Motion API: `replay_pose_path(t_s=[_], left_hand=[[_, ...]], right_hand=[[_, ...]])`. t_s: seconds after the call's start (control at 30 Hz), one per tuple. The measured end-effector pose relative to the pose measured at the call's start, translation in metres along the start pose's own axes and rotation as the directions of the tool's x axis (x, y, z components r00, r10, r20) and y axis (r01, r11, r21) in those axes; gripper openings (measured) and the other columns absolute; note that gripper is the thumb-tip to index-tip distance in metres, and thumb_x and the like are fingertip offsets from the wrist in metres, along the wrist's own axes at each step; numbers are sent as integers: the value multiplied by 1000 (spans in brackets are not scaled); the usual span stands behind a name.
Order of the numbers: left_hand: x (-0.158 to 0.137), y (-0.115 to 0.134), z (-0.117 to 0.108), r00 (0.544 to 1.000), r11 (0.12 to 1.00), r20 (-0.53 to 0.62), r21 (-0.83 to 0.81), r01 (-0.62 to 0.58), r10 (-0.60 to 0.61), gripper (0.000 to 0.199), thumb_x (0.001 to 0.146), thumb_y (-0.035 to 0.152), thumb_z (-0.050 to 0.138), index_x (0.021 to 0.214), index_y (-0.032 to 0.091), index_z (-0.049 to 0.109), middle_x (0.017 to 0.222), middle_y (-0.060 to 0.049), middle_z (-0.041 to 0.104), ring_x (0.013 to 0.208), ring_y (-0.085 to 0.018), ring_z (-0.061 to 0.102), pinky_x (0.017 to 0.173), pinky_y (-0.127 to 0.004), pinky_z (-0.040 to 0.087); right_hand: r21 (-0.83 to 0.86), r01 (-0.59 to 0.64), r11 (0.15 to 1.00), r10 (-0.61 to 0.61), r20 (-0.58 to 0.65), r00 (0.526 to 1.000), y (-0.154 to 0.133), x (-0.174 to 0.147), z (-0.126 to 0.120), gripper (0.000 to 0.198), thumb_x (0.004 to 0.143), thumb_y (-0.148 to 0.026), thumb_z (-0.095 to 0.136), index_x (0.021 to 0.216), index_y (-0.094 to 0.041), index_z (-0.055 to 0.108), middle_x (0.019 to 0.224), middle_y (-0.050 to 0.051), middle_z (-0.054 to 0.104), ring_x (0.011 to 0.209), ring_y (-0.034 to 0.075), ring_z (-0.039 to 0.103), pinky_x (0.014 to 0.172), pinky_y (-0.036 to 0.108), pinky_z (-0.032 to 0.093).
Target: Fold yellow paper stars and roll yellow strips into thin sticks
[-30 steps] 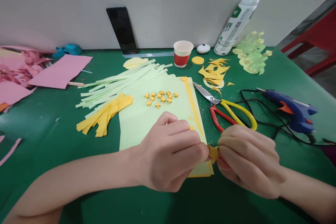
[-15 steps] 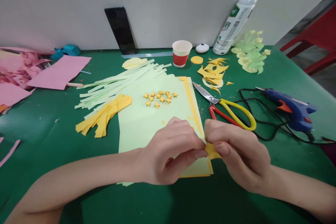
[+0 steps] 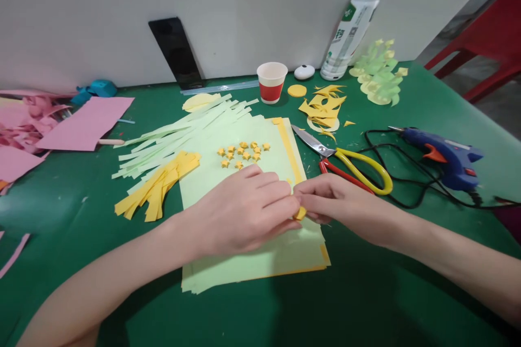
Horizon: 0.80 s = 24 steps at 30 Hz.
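The left hand (image 3: 248, 214) and right hand (image 3: 345, 201), curled nearly closed, pinched folded yellow paper (image 3: 300, 213) that hard squeezing could squash.

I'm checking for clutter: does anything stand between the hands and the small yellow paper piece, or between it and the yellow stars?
Nothing visible separates the left hand and right hand from the yellow paper piece; both touch it. Between it and the yellow stars, the left hand lies in the way in this view.

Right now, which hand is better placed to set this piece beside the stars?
Probably your left hand: it sits nearer the stars than your right hand, and both touch the yellow piece.
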<state>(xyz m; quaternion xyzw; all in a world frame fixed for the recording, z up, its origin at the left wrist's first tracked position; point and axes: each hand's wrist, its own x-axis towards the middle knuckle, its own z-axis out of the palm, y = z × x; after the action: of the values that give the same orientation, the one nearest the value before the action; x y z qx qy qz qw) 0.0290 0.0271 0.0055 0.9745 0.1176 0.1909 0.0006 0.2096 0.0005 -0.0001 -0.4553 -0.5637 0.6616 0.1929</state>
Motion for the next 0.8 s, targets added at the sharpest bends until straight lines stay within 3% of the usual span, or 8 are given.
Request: replay_pose_path(t_s=[0.07,0.3,0.5,0.6,0.7,0.77,0.8], left_hand=[[2,1,1,998,999,58,-8,-38,38,28,92,25,39,72,14,54,64,1,55,59,-14,44,54,-27,31],[5,4,5,978,969,82,141,-201,191,22,88,7,37,76,15,54,62,2,49,58,-14,39,54,-28,29],[8,5,13,955,962,122,11,-274,271,21,90,8,41,76,14,56,66,4,53,65,-11,41,59,-27,33],[7,4,15,968,968,-10,14,-251,251,24,90,8,40,72,14,54,60,4,53,61,-10,41,59,-26,34],[3,3,9,959,982,-219,99,-160,178,17,86,8,46,71,15,52,54,4,52,57,-10,41,57,-27,32],[1,3,2,932,978,-321,176,-112,165,14,84,9,50,71,15,51,54,4,55,56,-10,42,54,-27,31],[1,3,-1,919,972,-353,212,-102,174,13,83,9,52,71,15,52,55,4,56,57,-11,43,53,-27,31]], right_hand=[[20,-40,999,39,65,997,3,2,-2,25,68,-26,46,47,-17,34,45,-7,28,45,5,22,45,24,16],[84,-129,988,108,220,970,13,5,-6,15,57,-17,37,45,-18,29,42,-9,21,42,4,15,43,23,12],[48,-145,988,126,279,952,21,8,-8,19,62,-15,40,45,-17,30,42,-8,26,40,3,20,41,21,16],[43,-95,995,82,248,965,16,5,-11,23,67,-18,41,48,-18,29,44,-8,23,41,4,19,40,21,17],[26,23,999,-25,77,997,5,-5,-13,27,79,-26,37,54,-18,34,49,-7,25,44,6,21,42,21,19],[-139,179,974,-190,-69,979,-1,-14,-12,26,84,-25,36,60,-16,43,55,-4,36,50,6,29,46,21,23],[-344,287,894,-338,-98,936,-3,-18,-11,23,84,-21,36,65,-16,47,57,-3,41,52,7,33,48,21,25]])
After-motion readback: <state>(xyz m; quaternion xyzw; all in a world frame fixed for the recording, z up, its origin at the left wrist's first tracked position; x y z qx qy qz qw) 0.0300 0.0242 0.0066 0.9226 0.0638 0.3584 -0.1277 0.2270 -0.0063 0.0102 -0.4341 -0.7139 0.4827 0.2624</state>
